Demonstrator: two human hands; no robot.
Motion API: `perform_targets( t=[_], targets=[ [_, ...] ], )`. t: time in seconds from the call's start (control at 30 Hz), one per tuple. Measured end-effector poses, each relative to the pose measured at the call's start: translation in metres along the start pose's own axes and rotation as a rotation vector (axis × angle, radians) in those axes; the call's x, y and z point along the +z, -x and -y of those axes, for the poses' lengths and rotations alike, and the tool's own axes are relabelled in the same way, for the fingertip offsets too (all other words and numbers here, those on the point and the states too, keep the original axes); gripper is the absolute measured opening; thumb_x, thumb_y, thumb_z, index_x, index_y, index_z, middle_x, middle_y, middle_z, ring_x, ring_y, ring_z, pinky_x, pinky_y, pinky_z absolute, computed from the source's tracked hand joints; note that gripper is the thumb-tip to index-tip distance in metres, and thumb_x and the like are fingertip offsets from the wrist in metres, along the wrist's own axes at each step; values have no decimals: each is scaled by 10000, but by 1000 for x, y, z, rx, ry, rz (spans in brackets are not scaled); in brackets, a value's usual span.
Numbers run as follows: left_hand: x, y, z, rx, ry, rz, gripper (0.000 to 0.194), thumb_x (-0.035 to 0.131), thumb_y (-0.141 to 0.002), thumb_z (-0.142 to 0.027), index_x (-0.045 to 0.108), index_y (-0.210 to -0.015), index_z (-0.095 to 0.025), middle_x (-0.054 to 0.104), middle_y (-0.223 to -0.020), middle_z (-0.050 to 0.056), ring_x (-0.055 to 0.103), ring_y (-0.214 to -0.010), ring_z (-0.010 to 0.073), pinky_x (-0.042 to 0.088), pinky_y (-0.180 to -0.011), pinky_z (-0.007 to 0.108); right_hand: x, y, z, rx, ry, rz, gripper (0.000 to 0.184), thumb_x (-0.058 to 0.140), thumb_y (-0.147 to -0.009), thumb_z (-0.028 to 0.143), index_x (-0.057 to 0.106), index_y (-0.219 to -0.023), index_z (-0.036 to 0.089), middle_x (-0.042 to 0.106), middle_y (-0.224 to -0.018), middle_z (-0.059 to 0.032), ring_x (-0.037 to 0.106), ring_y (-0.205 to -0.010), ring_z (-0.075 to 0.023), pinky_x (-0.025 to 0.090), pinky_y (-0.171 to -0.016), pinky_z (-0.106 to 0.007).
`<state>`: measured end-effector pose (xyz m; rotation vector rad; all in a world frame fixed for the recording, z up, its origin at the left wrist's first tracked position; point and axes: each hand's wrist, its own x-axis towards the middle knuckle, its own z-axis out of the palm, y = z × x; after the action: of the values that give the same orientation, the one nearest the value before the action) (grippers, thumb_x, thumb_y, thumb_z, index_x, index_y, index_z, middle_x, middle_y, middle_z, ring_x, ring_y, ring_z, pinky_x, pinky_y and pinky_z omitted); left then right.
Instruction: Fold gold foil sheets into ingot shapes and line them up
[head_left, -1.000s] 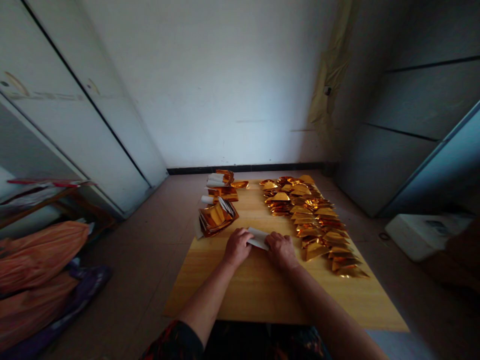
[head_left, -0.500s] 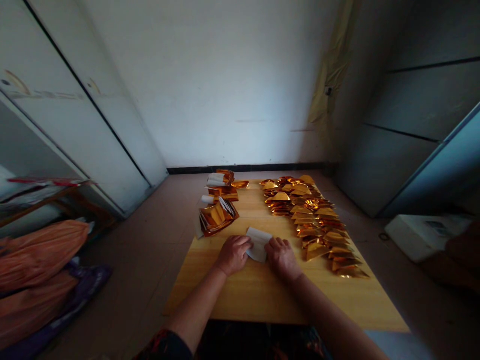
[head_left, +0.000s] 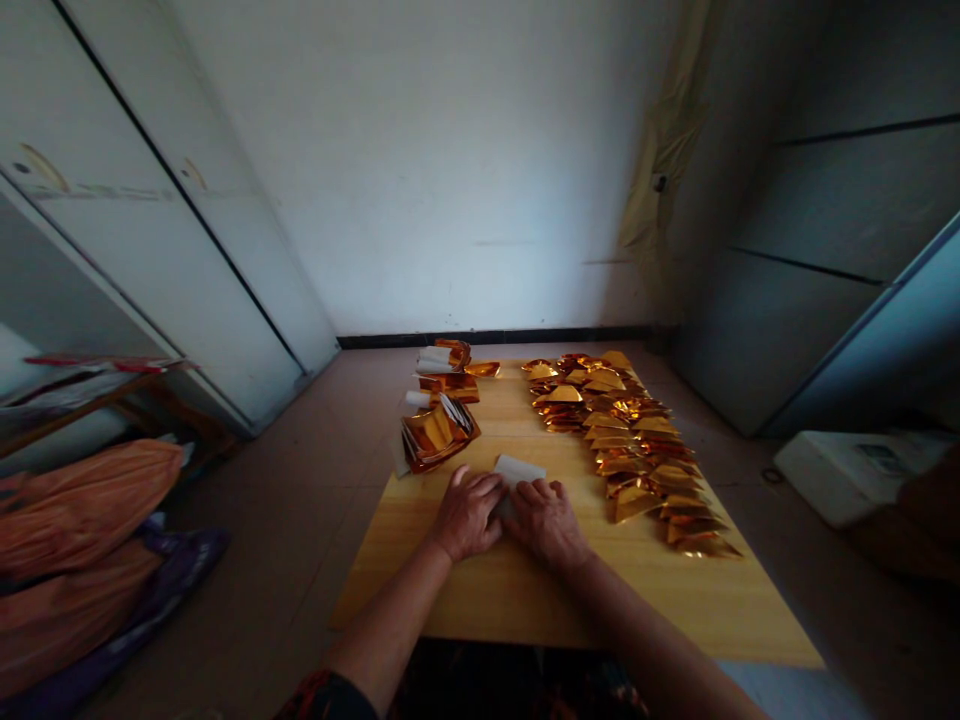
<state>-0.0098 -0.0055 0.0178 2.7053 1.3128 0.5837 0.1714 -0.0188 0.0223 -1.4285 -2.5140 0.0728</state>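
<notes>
A sheet of paper (head_left: 519,468), pale side up, lies on the wooden table in front of me, partly covered by my fingers. My left hand (head_left: 469,515) grips its left side, fingers bent over it and thumb toward the middle. From the right, my right hand (head_left: 549,520) presses on the sheet with curled fingers. The two hands nearly meet over the near part of the paper, which they hide. To the left, beyond my left hand, sits a stack of gold foil paper (head_left: 436,432). Folded gold foil pieces (head_left: 634,435) stand in rows to the right.
The wooden table (head_left: 480,605) has more foil sheets (head_left: 448,388) at its far left. A white wall (head_left: 450,200) stands behind it. Orange and purple cloth (head_left: 82,540) lies at left, a white box (head_left: 840,478) at right. Cabinets flank both sides.
My hands have come closer together over the paper and cover more of its near part. The foil stack and folded pieces stay where they were.
</notes>
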Motion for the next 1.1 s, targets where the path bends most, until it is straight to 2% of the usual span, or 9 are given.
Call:
perform_targets(
  t=[0.17,0.27,0.37,0.53,0.57,0.6,0.67,0.93,1.1],
  targets=[
    [-3,8,3,11,-9,21,518,600,-740,-295,523,-1251,-263,544,-1308,80,480,-1208,270,94,-1110,579,4,10,-10,39,24,22,224,450,-922,319,592,-1059,215,603,-1072,-60,480,-1000,-207,298,-881,-358],
    [-6,9,2,12,-21,35,523,609,-748,-310,505,-1260,-272,534,-1320,72,411,-1274,281,85,-1100,599,-1,18,-15,60,50,20,210,429,-929,290,599,-1026,213,605,-1060,-61,484,-988,-206,303,-866,-356],
    [-6,4,-3,-18,-49,9,428,599,-768,-281,546,-1192,-266,543,-1292,73,381,-1287,287,127,-1086,593,-4,19,-16,85,54,32,199,448,-918,293,604,-1019,223,607,-1049,-61,485,-986,-209,316,-841,-352],
    [3,-7,-12,-65,-74,32,219,593,-790,-282,610,-998,-213,605,-1048,83,513,-1069,252,356,-964,448,-11,-1,-21,195,3,34,205,435,-915,284,626,-869,227,605,-1039,-52,498,-972,-198,352,-797,-317],
    [5,-8,-13,-69,-75,38,211,590,-793,-275,607,-992,-208,603,-1022,78,526,-1024,241,382,-931,419,-13,-6,-23,228,-12,16,169,463,-895,263,615,-960,230,596,-1081,-55,494,-1004,-201,358,-795,-312],
    [7,-9,-13,-71,-77,40,213,588,-794,-266,602,-997,-205,599,-1011,75,530,-997,233,398,-905,399,-16,-12,-25,251,-25,17,224,496,-872,265,583,-1076,235,585,-1121,-63,487,-1034,-210,364,-793,-313],
    [10,-8,-13,-77,-83,30,238,588,-792,-257,590,-1024,-203,590,-1026,72,529,-978,227,416,-874,380,-20,-22,-28,341,-19,67,324,536,-833,274,549,-1153,225,593,-1118,-82,493,-1037,-237,374,-782,-332],
    [13,-3,-13,-87,-46,5,323,609,-777,-282,566,-1087,-205,582,-1075,76,518,-1002,241,420,-875,394,-18,-52,-27,451,-84,149,245,573,-744,263,635,-976,214,634,-1014,-85,520,-1016,-255,368,-801,-369],
    [10,-3,-16,-97,-47,-6,318,604,-785,-263,559,-1095,-209,582,-1103,67,517,-1030,255,406,-886,415,-20,-59,-26,400,-143,114,289,545,-718,179,632,-992,205,612,-1064,-66,510,-1029,-218,372,-763,-306]
  ],
)
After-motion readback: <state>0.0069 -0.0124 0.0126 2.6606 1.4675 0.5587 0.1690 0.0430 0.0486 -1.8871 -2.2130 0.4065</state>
